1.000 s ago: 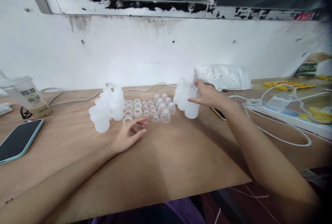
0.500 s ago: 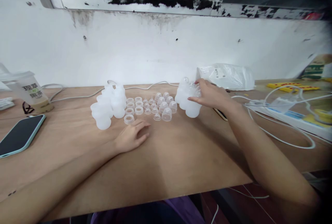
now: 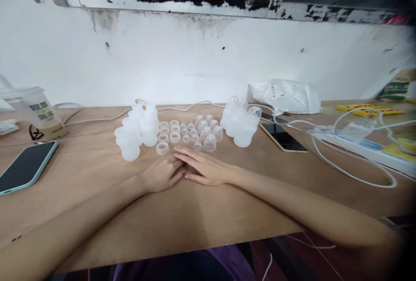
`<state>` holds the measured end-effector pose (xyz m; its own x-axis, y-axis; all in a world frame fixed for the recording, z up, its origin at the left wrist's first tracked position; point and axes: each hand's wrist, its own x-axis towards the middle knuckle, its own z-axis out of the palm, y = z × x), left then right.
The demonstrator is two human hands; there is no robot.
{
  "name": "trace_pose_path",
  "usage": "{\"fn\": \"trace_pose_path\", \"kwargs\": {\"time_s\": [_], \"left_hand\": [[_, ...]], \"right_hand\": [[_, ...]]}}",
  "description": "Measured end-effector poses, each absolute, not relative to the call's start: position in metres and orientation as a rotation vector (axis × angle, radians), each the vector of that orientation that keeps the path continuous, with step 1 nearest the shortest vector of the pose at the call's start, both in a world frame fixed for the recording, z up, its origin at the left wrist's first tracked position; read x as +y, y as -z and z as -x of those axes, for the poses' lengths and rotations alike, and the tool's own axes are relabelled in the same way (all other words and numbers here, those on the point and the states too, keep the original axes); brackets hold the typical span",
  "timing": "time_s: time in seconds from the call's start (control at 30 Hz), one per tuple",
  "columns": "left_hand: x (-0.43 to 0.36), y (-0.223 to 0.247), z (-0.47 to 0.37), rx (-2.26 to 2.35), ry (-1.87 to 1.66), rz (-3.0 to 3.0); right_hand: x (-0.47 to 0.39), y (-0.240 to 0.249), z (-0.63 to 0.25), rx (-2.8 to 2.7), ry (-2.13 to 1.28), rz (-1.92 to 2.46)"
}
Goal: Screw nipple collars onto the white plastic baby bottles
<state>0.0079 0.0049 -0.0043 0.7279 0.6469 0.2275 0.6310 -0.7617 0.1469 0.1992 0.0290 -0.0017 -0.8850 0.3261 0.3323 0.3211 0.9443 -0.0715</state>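
My left hand [image 3: 163, 171] rests on the table with its fingers loosely stretched and nothing in them. Over its fingertips lie the fingers of my right hand [image 3: 208, 168], which is also open and bare. Just beyond the hands stand several clear collar rings [image 3: 162, 148], small clear bottle teats [image 3: 197, 145] and clear dome caps [image 3: 209, 143], set out in rows. To their left are several translucent white bottle bodies [image 3: 130, 148]. On the right stand several small white bottles [image 3: 242, 138] topped with clear domes; the domes at the front right look tilted.
A phone [image 3: 27, 166] and a drink cup [image 3: 43, 114] are at the left. Another phone [image 3: 283, 137], a plastic bag [image 3: 286, 95], a power strip [image 3: 357, 142] and looped white cables [image 3: 344, 169] lie at the right. The table's front edge [image 3: 201, 247] runs close to me.
My right hand has left the capped bottles on the right and come down onto my left hand, uncovering the bottles' domes and the phone beside them. My left hand has stayed in place.
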Motion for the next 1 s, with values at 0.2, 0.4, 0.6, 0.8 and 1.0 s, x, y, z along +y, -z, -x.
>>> {"fn": "trace_pose_path", "kwargs": {"time_s": [0.2,0.4,0.6,0.8,1.0], "left_hand": [[0.004,0.006,-0.009,1.079,-0.381,-2.924],[0.002,0.005,-0.010,1.233,-0.425,-2.892],[0.005,0.004,-0.008,1.148,-0.430,-2.891],[0.005,0.005,-0.008,1.158,-0.441,-2.895],[0.004,0.008,-0.011,1.296,-0.383,-2.958]], "right_hand": [[0.030,0.013,-0.198,-2.837,-0.327,0.781],[0.033,0.015,-0.198,-2.822,-0.275,0.754],[0.031,0.012,-0.197,-2.814,-0.229,0.759],[0.030,0.011,-0.197,-2.827,-0.178,0.767],[0.029,0.015,-0.194,-2.826,-0.038,0.867]]}}
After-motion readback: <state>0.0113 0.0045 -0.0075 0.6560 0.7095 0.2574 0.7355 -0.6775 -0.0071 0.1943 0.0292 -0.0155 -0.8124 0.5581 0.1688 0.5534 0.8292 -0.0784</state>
